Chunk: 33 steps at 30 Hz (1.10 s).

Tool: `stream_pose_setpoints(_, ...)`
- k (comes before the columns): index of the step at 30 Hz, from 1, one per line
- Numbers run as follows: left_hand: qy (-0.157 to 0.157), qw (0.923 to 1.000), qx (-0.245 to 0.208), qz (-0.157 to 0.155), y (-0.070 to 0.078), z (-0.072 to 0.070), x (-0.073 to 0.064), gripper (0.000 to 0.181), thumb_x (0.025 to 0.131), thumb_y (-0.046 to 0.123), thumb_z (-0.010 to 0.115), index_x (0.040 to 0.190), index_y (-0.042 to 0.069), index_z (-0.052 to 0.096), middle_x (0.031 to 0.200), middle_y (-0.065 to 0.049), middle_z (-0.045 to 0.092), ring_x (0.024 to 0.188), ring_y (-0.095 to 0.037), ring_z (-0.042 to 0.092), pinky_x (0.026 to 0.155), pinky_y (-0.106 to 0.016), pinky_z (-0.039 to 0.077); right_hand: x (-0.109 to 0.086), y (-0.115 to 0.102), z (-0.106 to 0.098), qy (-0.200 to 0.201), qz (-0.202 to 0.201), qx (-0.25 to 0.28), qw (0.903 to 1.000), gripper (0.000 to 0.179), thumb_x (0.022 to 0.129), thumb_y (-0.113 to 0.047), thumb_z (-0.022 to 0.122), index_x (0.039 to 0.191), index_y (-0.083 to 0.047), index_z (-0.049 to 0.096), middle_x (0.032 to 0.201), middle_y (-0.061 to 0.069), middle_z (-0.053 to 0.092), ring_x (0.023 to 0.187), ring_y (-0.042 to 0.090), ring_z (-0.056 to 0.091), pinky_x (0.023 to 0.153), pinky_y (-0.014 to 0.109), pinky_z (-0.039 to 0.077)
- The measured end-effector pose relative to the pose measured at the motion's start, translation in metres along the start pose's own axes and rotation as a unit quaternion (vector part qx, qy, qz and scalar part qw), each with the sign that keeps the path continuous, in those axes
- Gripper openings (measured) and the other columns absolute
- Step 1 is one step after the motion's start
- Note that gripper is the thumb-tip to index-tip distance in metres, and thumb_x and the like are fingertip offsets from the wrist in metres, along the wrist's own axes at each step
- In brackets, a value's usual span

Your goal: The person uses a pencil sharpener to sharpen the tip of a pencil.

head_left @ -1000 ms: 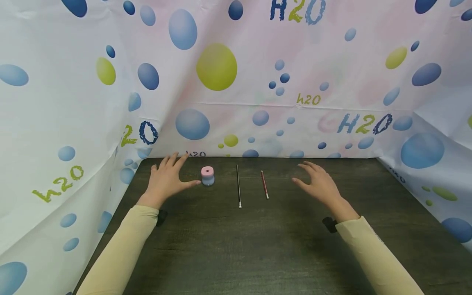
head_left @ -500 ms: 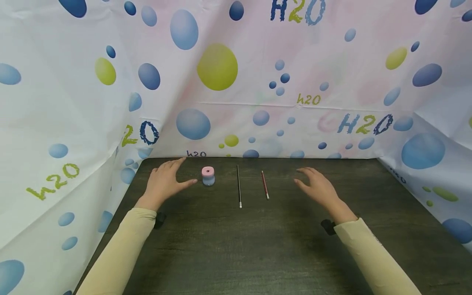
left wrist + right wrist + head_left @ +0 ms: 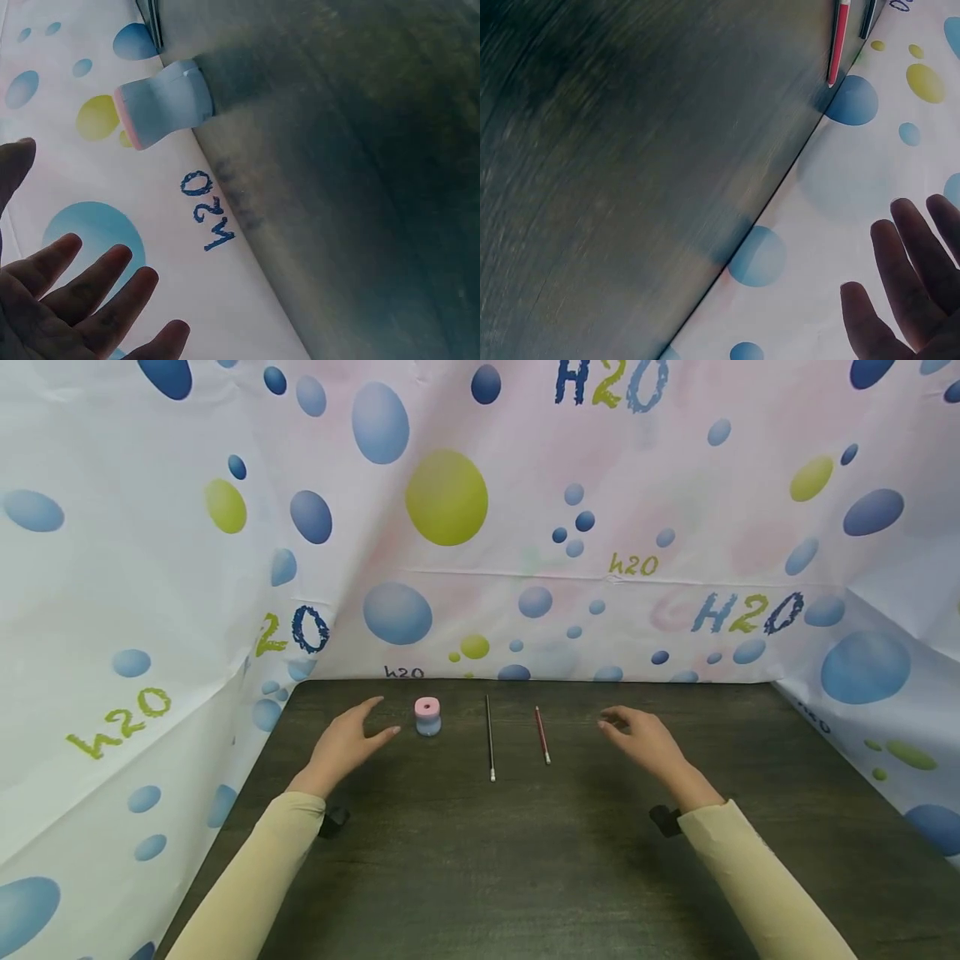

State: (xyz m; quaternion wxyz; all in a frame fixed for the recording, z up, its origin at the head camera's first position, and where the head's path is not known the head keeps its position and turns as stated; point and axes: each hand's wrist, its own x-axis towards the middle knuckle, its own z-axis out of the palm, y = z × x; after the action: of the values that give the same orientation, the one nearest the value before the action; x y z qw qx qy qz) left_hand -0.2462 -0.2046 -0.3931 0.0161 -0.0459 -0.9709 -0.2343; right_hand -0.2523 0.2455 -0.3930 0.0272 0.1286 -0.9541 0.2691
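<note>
My left hand [image 3: 345,747] hovers just left of a small pink-and-blue pencil sharpener [image 3: 428,724], thumb and fingers spread and apart from it. The sharpener stands upright with a dark hole in its pink top; its waisted blue body [image 3: 166,105] shows in the left wrist view. To its right lie a long dark pencil [image 3: 491,740] and a shorter red pencil [image 3: 543,737], both with white ends towards me. Right of the red pencil, my right hand [image 3: 647,743] is held over the table with loosely bent fingers, holding nothing. Its fingers [image 3: 896,262] look relaxed in the right wrist view.
The dark wooden table [image 3: 480,868] ends at a white backdrop [image 3: 517,510] printed with blue and green bubbles and H2O lettering. The backdrop rises behind the table and along both sides. Each wrist carries a small black camera [image 3: 665,820].
My left hand has drawn slightly back and down from the far edge, leaving a wider gap to the sharpener. My right fingers have curled a little more. The sharpener and pencils stay in place.
</note>
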Motion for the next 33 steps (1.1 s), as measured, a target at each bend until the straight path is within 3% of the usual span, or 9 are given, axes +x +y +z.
stream_pose_setpoints(5, -0.012, 0.9998, -0.014, -0.011, 0.001, 0.003, 0.0, 0.069, 0.102, 0.035, 0.063, 0.158, 0.003, 0.036, 0.159, -0.029, 0.041, 0.144, -0.049, 0.043, 0.118, -0.065, 0.039, 0.0, 0.002, 0.001, 0.001, 0.0, 0.02, 0.9998, 0.04, 0.107, -0.022, 0.054, 0.135, 0.005, 0.06, 0.132, 0.03, 0.065, 0.119, 0.048, 0.063, 0.097, 0.062, 0.054)
stream_pose_setpoints(13, -0.014, 0.998, -0.058, -0.022, 0.003, 0.012, 0.006, 0.072, 0.101, 0.034, 0.065, 0.157, 0.001, 0.035, 0.158, -0.03, 0.041, 0.146, -0.05, 0.041, 0.12, -0.064, 0.037, 0.006, 0.003, -0.001, -0.031, 0.043, 0.09, 0.9945, 0.048, 0.109, -0.031, 0.049, 0.141, 0.004, 0.056, 0.144, 0.031, 0.055, 0.131, 0.051, 0.053, 0.104, 0.064, 0.05)
stream_pose_setpoints(18, -0.015, 0.9962, -0.083, -0.021, 0.001, 0.021, 0.008, 0.073, 0.1, 0.033, 0.065, 0.157, 0.0, 0.034, 0.158, -0.03, 0.041, 0.146, -0.05, 0.041, 0.12, -0.064, 0.037, 0.011, 0.002, 0.0, -0.053, 0.059, 0.118, 0.9898, 0.049, 0.11, -0.03, 0.047, 0.142, 0.007, 0.054, 0.141, 0.033, 0.057, 0.127, 0.048, 0.058, 0.102, 0.058, 0.054)
stream_pose_setpoints(23, -0.01, 0.9945, -0.104, -0.015, 0.001, 0.026, 0.011, 0.074, 0.1, 0.033, 0.066, 0.157, -0.001, 0.034, 0.156, -0.031, 0.044, 0.143, -0.05, 0.045, 0.117, -0.064, 0.04, 0.016, 0.0, 0.001, -0.079, 0.078, 0.181, 0.9773, 0.051, 0.111, -0.027, 0.045, 0.146, 0.01, 0.047, 0.143, 0.035, 0.055, 0.129, 0.048, 0.059, 0.107, 0.055, 0.054)
stream_pose_setpoints(33, -0.019, 0.9879, -0.15, -0.037, -0.002, 0.025, 0.015, 0.078, 0.099, 0.033, 0.068, 0.159, -0.001, 0.031, 0.161, -0.027, 0.038, 0.147, -0.046, 0.041, 0.121, -0.061, 0.038, 0.023, 0.0, 0.007, -0.132, 0.112, 0.259, 0.9503, 0.056, 0.112, -0.029, 0.041, 0.152, 0.011, 0.038, 0.151, 0.035, 0.047, 0.138, 0.047, 0.052, 0.11, 0.054, 0.052)
